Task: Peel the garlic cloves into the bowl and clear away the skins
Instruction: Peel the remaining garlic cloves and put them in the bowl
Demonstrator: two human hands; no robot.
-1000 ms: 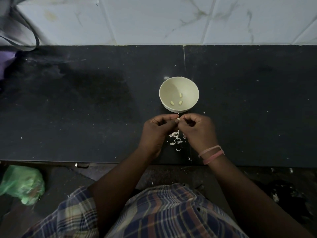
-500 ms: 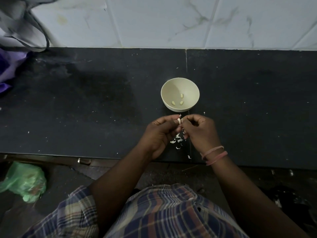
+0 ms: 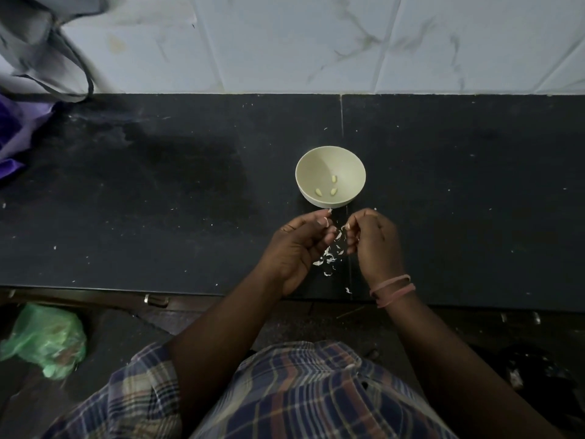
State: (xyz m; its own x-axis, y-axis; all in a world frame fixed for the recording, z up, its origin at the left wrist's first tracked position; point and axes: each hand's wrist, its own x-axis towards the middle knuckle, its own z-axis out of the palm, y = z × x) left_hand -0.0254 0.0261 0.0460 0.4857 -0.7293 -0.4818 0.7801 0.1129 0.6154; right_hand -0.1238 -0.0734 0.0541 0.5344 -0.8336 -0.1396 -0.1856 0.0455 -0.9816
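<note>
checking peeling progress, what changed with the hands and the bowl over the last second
The left hand and right hand, pressed together fingertip to fingertip a second ago, have drawn apart, leaving a gap with bits of garlic skin visible between them. Whether either still pinches the clove is unclear. The bowl stays put with the same three peeled cloves, and the skin pile remains on the counter.

1. A person, seen from above, wears a plaid shirt point(image 3: 304, 394) — navy ground crossed with cream, tan and dull red stripes.
2. The shirt's short left sleeve point(image 3: 139, 391) ends above the elbow in the same check; both forearms are bare.
3. 2 thin pink bands point(image 3: 392, 288) circle the right wrist — 1 sits slightly higher than the other, and they cross near the inner edge.
4. The left hand point(image 3: 297, 248) and right hand point(image 3: 373, 242) wear no gloves.
</note>
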